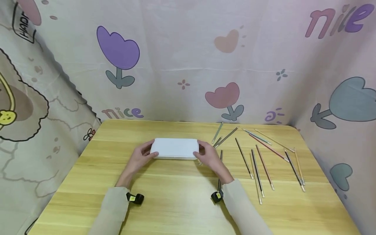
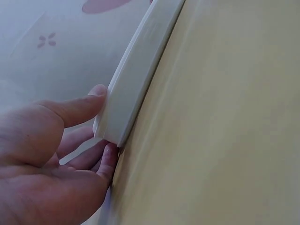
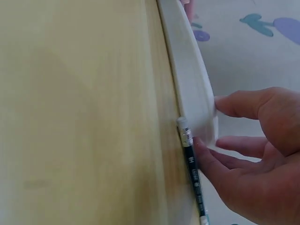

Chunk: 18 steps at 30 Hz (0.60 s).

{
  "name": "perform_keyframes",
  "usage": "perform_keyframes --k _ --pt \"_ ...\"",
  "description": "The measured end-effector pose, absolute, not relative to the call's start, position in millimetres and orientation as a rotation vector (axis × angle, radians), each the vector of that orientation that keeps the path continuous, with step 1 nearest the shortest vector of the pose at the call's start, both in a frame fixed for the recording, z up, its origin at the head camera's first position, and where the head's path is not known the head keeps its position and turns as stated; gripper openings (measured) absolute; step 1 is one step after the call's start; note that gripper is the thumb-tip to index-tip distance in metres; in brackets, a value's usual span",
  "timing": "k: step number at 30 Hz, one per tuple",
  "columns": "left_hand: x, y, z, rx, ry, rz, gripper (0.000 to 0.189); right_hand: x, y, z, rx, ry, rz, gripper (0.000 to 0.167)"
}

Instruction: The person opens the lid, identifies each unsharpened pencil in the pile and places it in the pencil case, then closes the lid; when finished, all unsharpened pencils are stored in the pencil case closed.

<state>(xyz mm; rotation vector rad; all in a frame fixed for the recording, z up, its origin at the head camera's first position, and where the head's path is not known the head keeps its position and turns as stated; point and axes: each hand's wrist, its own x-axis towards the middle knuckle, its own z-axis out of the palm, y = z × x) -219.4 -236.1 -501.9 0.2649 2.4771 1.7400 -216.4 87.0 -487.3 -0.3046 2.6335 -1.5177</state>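
Note:
A white, flat rectangular box [image 1: 175,148] lies on the wooden table, its plain top facing up; its inside is hidden. My left hand [image 1: 138,158] grips the box's left end, the thumb at the near top corner and the fingers around the side. At the opposite end, my right hand [image 1: 211,158] holds the box in the same way. Close beside the right fingers in the right wrist view is a dark pencil [image 3: 192,164] with a white eraser. In the left wrist view the thumb [image 2: 86,108] touches the box's upper edge.
Several pencils lie scattered over the table's right side, among them a red pencil [image 1: 268,147], a black pencil [image 1: 243,158] and a green pencil [image 1: 217,132]. One dark pencil runs partly beneath my right wrist. Patterned cloth [image 1: 164,49] hangs behind the wooden table [image 1: 173,202] and at its sides.

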Motion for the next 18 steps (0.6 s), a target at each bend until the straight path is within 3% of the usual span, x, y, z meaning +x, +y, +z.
perform_keyframes --k 11,18 --pt "-195.0 -226.7 -502.7 0.305 2.434 1.787 0.07 -182.9 102.0 -485.2 -0.3 2.591 -1.567 0.062" --pt "-191.2 -223.4 -502.8 0.377 2.518 1.663 0.089 -177.2 110.1 -486.4 -0.348 2.542 -1.599 0.066"
